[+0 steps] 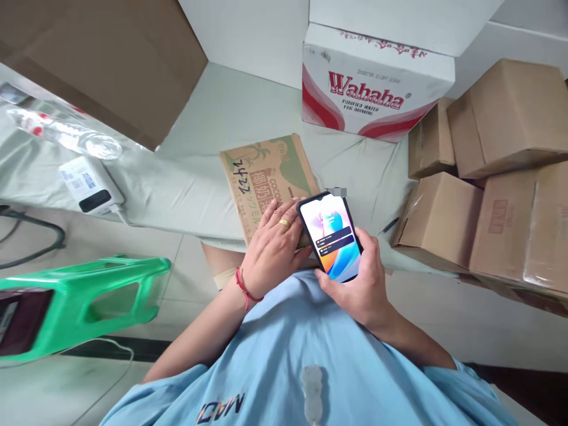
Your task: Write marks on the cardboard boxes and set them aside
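My right hand (361,281) is closed around a black-cased smartphone (337,239), whose lit screen shows a colourful lock screen with notifications. My left hand (277,245), with a gold ring and a red string bracelet, lies flat with its fingers stretched out on a printed cardboard box (266,171). That box is tan and green, with "2422" handwritten in dark marker and coconut-tree print. The left fingertips are beside the phone's left edge; whether they touch it I cannot tell. Part of the box's near end is hidden under the hand and phone.
A white Wahaha water carton (375,89) stands at the back on the pale cloth (190,177). Several brown boxes (501,207) are stacked at right. At left are a large brown box (110,59), clear bottle (89,139), white power bank (91,184) with cable, and green stool (80,296).
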`<state>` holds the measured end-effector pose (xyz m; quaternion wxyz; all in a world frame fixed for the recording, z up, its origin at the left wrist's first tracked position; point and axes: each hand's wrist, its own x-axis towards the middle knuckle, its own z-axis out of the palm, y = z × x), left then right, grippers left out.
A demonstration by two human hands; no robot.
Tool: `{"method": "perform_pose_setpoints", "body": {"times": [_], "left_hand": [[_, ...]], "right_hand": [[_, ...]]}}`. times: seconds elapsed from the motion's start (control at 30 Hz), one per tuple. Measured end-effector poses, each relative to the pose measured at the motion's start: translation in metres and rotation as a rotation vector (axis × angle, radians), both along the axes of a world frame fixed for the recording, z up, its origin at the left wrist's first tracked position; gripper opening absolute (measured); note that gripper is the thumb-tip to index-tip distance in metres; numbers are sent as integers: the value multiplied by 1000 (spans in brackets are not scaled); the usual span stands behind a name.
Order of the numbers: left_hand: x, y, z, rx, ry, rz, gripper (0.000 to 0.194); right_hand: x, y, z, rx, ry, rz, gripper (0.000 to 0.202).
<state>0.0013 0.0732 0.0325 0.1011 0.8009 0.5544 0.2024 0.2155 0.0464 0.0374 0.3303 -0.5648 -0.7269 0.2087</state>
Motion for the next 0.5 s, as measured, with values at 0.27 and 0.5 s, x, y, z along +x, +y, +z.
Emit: {"method": "perform_pose_setpoints", "body": {"times": [0.27, 0.5], "left_hand": [[-2, 3, -1, 1, -6, -17, 66], [-22, -22, 8, 36, -392, 149, 52]], "right_hand": [[4, 4, -1, -19, 57, -40, 87], [24, 34, -39, -140, -58, -301, 89]]}}
